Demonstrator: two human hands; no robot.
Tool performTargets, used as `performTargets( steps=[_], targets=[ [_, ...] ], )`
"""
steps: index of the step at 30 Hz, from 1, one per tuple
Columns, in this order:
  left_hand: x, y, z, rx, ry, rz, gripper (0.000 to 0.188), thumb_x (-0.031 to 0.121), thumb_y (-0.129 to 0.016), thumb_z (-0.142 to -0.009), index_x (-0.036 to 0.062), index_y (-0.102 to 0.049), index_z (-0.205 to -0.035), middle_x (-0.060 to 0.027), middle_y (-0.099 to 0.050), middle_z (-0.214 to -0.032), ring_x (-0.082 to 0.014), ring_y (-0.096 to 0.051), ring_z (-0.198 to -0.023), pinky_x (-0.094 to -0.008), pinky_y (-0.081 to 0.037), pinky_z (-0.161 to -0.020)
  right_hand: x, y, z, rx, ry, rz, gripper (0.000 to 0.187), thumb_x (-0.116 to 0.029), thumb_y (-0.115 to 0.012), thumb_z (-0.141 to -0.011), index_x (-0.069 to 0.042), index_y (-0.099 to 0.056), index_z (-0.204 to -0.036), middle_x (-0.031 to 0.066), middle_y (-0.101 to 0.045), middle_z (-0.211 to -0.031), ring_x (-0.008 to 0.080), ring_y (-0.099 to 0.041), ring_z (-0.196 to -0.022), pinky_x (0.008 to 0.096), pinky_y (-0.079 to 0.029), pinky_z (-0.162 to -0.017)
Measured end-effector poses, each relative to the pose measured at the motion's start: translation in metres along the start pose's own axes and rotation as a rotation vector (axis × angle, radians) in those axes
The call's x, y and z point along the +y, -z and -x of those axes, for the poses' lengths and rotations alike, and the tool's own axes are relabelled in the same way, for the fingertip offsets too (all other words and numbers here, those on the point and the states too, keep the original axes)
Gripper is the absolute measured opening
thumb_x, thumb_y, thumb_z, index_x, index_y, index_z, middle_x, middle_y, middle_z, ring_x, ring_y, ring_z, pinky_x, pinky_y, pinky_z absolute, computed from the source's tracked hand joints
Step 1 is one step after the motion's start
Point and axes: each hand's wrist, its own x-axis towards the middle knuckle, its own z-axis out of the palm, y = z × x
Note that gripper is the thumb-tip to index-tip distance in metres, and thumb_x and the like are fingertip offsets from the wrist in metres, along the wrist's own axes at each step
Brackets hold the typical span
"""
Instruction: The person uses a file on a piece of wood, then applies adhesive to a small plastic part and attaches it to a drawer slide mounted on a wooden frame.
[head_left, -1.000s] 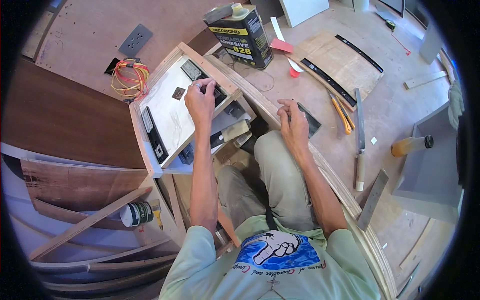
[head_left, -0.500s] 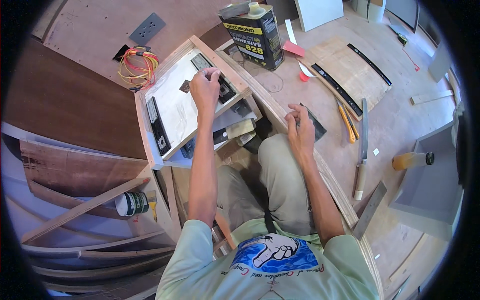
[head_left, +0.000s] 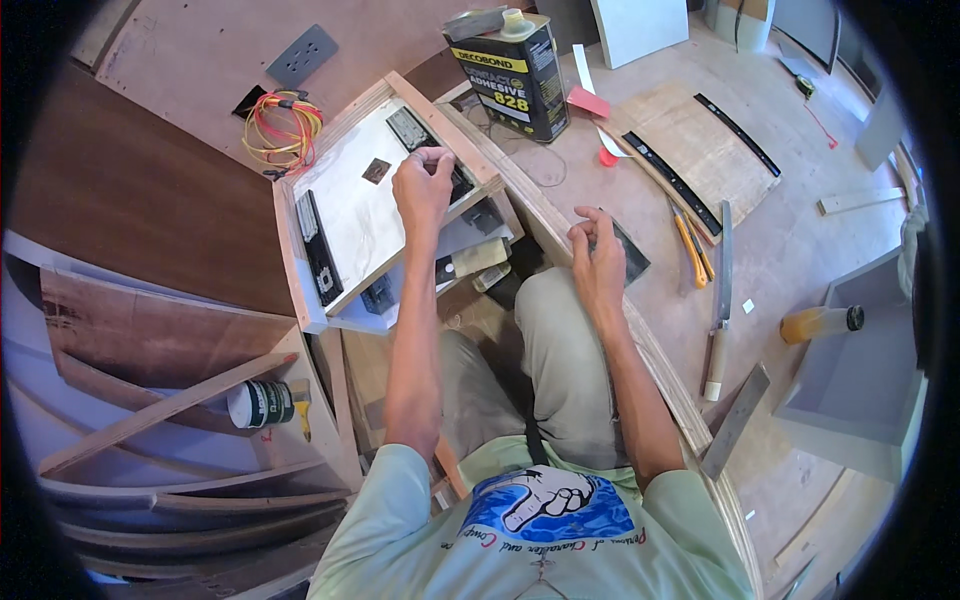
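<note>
My left hand (head_left: 422, 190) is over a white panel (head_left: 362, 215) framed in wood, its thumb and fingertips pinched together at a black drawer slide (head_left: 408, 128). Whatever the fingertips hold, if anything, is hidden or too small to name. A matching slide (head_left: 318, 250) lies along the panel's left side, and a small dark brown square (head_left: 376, 171) rests between the two. Beyond my right knee, my right hand (head_left: 600, 262) hangs at the bench edge with its fingers loosely apart. Next to it lies a dark flat plate (head_left: 630, 258), partly covered by the hand.
A black and yellow tin (head_left: 515, 80) stands behind the panel. On the bench to the right are a board (head_left: 700, 140) with two black strips, an orange-handled cutter (head_left: 692, 255), a long knife (head_left: 720, 320) and an amber bottle (head_left: 815, 324). Coiled wires (head_left: 283, 130) hang at the left.
My left hand has slid a little toward me and to the right along the slide, uncovering more of the brown square. The right hand stays almost where it was.
</note>
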Motion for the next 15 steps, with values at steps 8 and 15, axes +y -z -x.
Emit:
performTargets(
  steps=[8, 15],
  targets=[
    [0.005, -0.002, 0.014, -0.022, 0.013, -0.021, 0.019, 0.019, -0.069, -0.086, 0.0012, -0.073, -0.091, -0.0103, -0.073, -0.079, -0.0159, -0.068, -0.07, -0.0302, -0.052, -0.068, 0.005, -0.001, 0.001, -0.011, -0.029, -0.001, 0.024, -0.006, -0.057, -0.09, -0.004, -0.058, -0.114, 0.0137, -0.067, -0.081, 0.0294, -0.065, -0.076, 0.0398, -0.048, -0.073],
    [0.01, 0.001, 0.025, -0.001, -0.034, -0.051, 0.019, 0.019, -0.069, -0.084, 0.0007, -0.073, -0.089, -0.013, -0.072, -0.079, -0.0193, -0.069, -0.071, -0.0317, -0.052, -0.069, 0.005, -0.002, 0.001, -0.03, -0.044, 0.009, 0.024, -0.007, -0.057, -0.091, -0.005, -0.058, -0.115, 0.0132, -0.067, -0.083, 0.029, -0.064, -0.078, 0.0393, -0.047, -0.076]
  ],
)
